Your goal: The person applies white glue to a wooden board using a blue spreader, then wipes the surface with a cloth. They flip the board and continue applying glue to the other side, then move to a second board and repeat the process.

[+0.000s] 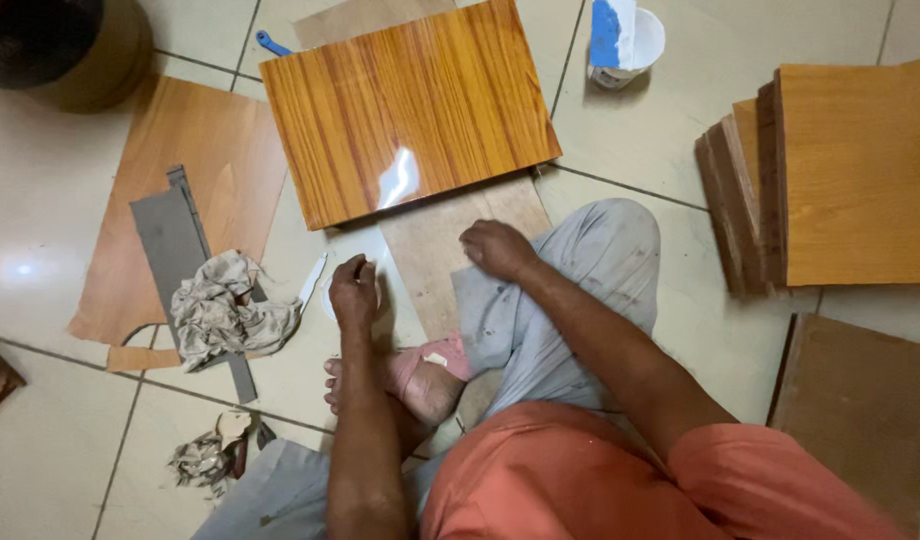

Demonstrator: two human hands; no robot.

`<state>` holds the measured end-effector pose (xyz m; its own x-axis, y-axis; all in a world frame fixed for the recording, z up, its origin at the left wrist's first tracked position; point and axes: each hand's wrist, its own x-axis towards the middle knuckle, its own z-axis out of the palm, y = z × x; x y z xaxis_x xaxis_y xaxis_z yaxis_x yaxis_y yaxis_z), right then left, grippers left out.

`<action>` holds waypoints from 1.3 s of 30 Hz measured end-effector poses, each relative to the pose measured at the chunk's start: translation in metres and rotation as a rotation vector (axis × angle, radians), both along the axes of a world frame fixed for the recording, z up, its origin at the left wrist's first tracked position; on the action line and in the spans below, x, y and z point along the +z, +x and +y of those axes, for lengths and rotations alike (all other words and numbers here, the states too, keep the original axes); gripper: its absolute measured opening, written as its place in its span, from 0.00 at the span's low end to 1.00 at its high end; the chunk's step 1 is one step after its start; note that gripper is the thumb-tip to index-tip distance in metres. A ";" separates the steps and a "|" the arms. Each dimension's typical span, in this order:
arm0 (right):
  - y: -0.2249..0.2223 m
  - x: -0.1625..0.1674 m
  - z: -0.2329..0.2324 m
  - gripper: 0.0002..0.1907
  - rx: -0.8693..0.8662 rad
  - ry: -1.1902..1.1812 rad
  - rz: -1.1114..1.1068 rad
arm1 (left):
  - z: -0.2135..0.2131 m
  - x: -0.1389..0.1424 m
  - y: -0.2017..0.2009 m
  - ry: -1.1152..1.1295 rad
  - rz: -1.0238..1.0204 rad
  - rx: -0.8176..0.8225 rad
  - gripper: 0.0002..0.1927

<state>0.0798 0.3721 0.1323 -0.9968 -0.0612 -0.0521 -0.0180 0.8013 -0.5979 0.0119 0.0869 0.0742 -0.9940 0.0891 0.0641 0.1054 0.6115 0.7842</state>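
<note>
Fingers (352, 268) curled, contents hidden.

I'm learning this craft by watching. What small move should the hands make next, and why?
Probably the left hand should lift the white scraper beside it. The right hand is empty on the bare board, which pokes out beneath the glossy panel.

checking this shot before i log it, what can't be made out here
Head view only:
- left hand: curled over the floor tiles; whatever sits under it is covered by the fingers, so no grip can be judged.
- right hand: knuckles up on the bare board; palm side hidden.
- blue-handled tool: mostly behind the glossy wood panel.
- dark round object: cut off by the top-left edge.
- white cup: contents hidden by a blue scraper, top cropped.
</note>
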 end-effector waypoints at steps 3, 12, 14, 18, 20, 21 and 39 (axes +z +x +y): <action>-0.004 -0.001 0.004 0.11 -0.202 -0.033 0.207 | -0.002 -0.004 0.003 0.001 -0.027 -0.017 0.14; -0.033 -0.022 0.042 0.10 -0.802 -1.257 -0.154 | -0.004 -0.005 -0.001 0.110 -0.101 0.105 0.12; -0.039 -0.024 0.043 0.11 -0.802 -1.446 -0.229 | -0.004 -0.003 0.000 0.089 -0.043 0.062 0.13; -0.056 -0.024 0.042 0.19 -0.936 -1.599 -0.246 | -0.005 -0.002 0.001 0.135 -0.090 0.075 0.13; -0.062 -0.025 0.042 0.20 -0.976 -1.657 -0.227 | -0.003 0.000 -0.002 0.223 -0.203 0.127 0.14; -0.065 -0.026 0.041 0.19 -0.987 -1.686 -0.220 | -0.002 0.000 -0.004 0.275 -0.270 0.162 0.15; -0.075 -0.032 0.029 0.29 -0.969 -1.790 -0.184 | 0.047 0.011 -0.079 1.189 -0.766 0.620 0.14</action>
